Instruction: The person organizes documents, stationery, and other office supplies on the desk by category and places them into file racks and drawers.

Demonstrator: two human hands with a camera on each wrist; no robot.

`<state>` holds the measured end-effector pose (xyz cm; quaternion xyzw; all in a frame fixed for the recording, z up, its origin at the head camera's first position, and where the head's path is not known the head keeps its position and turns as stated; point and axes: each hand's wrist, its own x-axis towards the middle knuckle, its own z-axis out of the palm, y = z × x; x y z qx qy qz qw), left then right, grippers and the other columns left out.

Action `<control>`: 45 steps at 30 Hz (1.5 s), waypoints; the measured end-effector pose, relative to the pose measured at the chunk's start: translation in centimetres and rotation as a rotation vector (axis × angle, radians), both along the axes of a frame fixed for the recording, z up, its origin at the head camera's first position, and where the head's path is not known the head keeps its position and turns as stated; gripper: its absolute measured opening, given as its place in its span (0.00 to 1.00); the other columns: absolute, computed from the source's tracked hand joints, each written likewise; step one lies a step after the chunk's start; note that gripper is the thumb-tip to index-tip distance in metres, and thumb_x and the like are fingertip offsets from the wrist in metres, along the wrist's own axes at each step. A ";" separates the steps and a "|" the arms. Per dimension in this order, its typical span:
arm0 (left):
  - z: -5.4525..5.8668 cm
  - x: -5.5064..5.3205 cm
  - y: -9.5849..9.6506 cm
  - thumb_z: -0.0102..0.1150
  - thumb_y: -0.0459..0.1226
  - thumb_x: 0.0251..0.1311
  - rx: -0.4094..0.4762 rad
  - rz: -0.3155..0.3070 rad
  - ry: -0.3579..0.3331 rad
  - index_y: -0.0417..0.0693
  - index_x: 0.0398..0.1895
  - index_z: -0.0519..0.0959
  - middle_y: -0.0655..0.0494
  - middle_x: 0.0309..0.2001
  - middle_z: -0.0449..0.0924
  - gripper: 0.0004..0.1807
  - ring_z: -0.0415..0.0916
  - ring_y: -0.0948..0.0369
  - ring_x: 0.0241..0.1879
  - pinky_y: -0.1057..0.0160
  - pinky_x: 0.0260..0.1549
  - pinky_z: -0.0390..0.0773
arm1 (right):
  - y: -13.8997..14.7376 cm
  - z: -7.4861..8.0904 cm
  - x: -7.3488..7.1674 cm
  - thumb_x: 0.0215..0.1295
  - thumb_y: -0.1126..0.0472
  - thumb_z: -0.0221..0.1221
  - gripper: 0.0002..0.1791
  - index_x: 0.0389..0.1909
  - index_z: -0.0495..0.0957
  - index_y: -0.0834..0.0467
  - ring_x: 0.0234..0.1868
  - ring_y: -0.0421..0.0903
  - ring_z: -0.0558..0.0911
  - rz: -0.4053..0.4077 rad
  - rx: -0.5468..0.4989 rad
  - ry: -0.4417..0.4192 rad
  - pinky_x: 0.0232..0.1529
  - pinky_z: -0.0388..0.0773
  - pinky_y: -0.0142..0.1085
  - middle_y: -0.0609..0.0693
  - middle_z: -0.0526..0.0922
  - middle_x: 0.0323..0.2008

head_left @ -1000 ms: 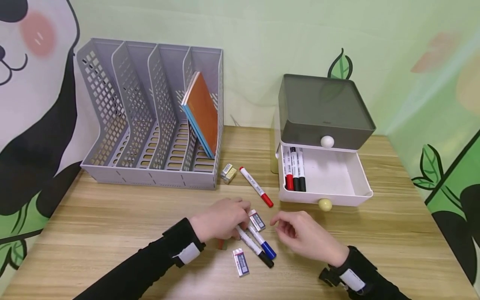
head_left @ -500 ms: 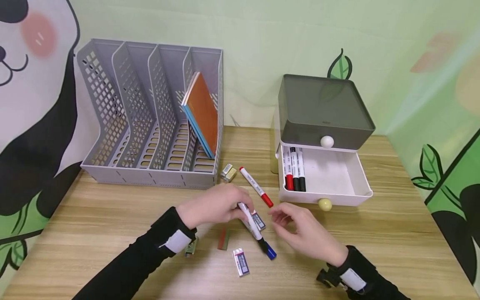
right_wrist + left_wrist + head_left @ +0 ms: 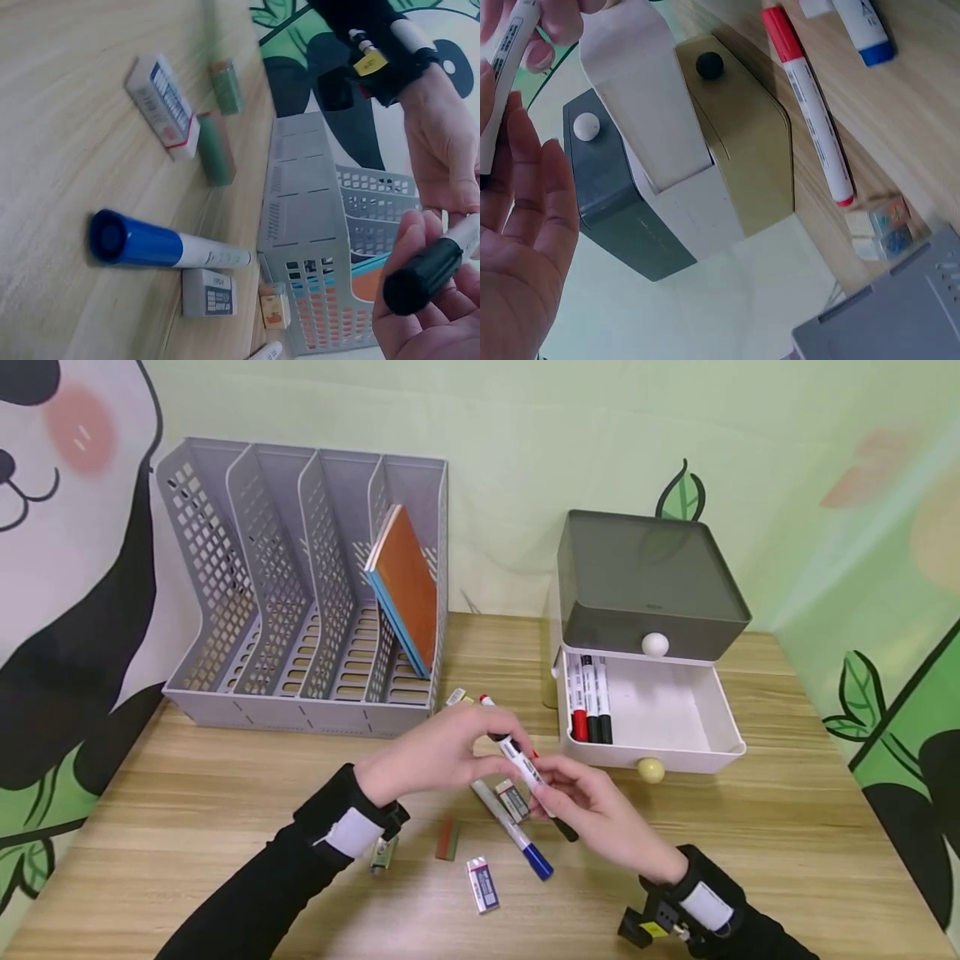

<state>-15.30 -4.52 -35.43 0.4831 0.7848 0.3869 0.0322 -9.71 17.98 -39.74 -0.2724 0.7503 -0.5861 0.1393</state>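
My left hand and right hand meet above the table on one black-capped marker. The left pinches its upper end between thumb and fingers. The right grips it lower down, just above the black cap, which points toward the near right. Below them a blue-capped marker lies on the table against a wrapped eraser. Nearer lies a second wrapped eraser, with a red-and-green eraser beside it. A red marker lies behind the left hand, mostly hidden in the head view.
A white drawer stands pulled out under a dark top drawer, with several markers along its left side. A grey file rack holds notebooks at its right end. Small blocks lie beside the rack.
The left hand has lifted the black marker off the table, away from the blue one. My right hand has moved in and taken hold of its capped half.
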 end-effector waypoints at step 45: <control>-2.6 -1.1 7.6 0.50 0.44 0.66 -0.144 0.233 0.416 0.53 0.43 0.80 0.55 0.51 0.77 0.11 0.74 0.59 0.51 0.63 0.53 0.74 | 6.5 5.8 -4.5 0.68 0.63 0.52 0.19 0.57 0.68 0.66 0.24 0.40 0.77 -0.363 0.275 0.110 0.23 0.75 0.29 0.55 0.79 0.31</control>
